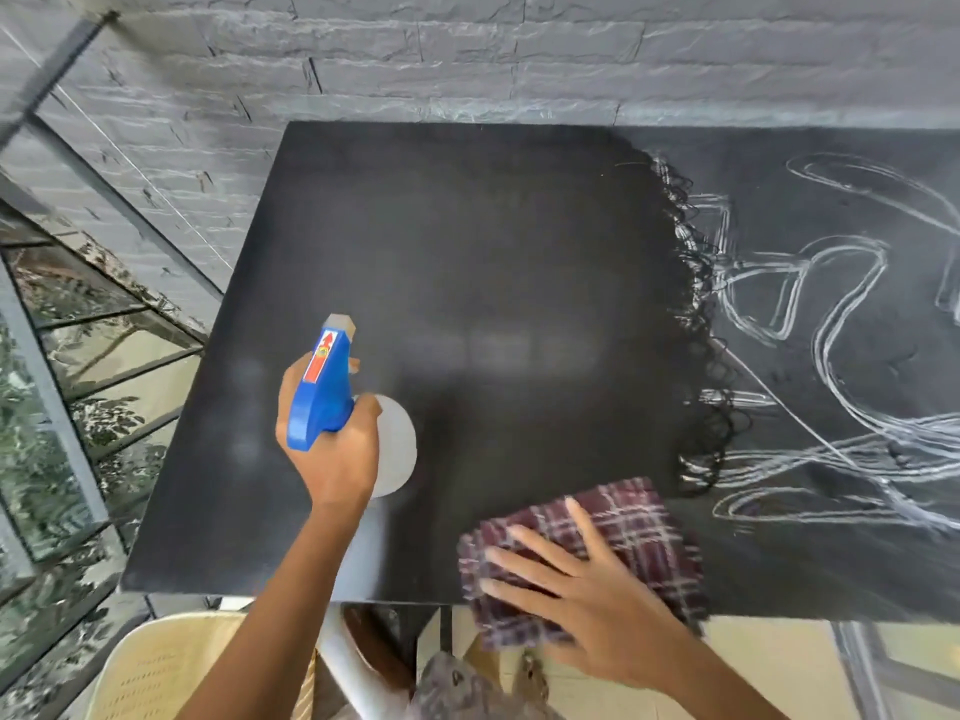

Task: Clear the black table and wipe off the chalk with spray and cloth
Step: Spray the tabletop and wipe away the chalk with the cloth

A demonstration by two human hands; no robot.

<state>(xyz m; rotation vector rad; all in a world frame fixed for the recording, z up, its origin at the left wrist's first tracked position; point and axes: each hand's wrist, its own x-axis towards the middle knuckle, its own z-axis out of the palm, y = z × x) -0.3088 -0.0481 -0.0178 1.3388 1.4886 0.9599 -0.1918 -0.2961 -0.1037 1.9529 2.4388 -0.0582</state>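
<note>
- Your right hand [582, 584] lay flat on the plaid cloth [639, 517], fingers straight and spread, pressing it down rather than clutching it.
- The cloth sat at the near edge of the black table [467, 241], right of the middle. Its nearer part hung over that edge, and its far corner lay just beside the lowest chalk loops.
- Your left hand [332, 454] was wrapped around the neck of the spray bottle [322, 392], fingers curled tight under the blue head. You held it over the near-left part of the table, with the nozzle aimed toward the far edge.
- The bottle's pale round body showed under your hand. I could not tell whether it touched the tabletop, or whether a finger was on the trigger.
- The left and middle of the table showed plain dark surface with a dull sheen.
- The chalk marks [841, 356] covered the right side, running to the right edge of the view. A ragged line of dark scribbled loops ran along their left boundary, from near the far edge down toward the cloth.
- A cream perforated chair [156, 667] stood just off the near-left corner.
- A grey stone wall [467, 54] ran behind the far edge, and glass panels [78, 330] in dark frames stood beyond the left edge.
</note>
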